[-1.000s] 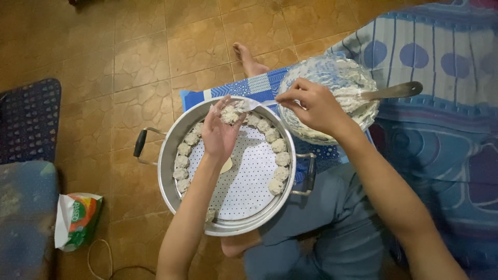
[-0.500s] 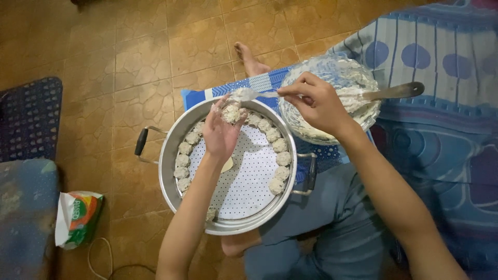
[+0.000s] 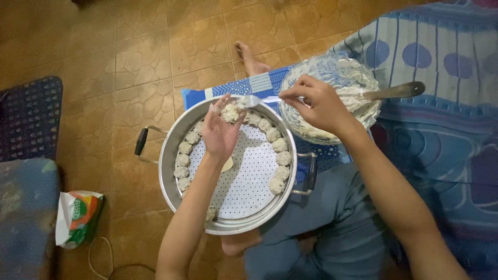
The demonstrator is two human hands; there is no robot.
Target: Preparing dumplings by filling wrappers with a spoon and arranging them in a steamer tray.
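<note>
My left hand (image 3: 220, 134) hovers over a round metal steamer pot (image 3: 171, 199), cupping a small dumpling (image 3: 230, 113) with pale filling on top. My right hand (image 3: 320, 103) pinches a small spoon (image 3: 253, 100) whose tip touches that dumpling. Several finished dumplings (image 3: 280, 158) line the rim of the perforated white steamer tray (image 3: 244, 186). A bowl of pale filling (image 3: 342, 78) sits just behind my right hand, with a second metal spoon handle (image 3: 397, 91) sticking out to the right.
The pot has black handles (image 3: 140, 141) and rests over my lap on a blue patterned cloth (image 3: 259, 83). A bare foot (image 3: 249, 58) lies on the brown tiled floor. A plastic bag (image 3: 78, 218) and a cushion (image 3: 23, 212) lie at left.
My right hand has moved the small spoon left from the bowl to the dumpling in my left hand. My left hand stays in place over the pot.
</note>
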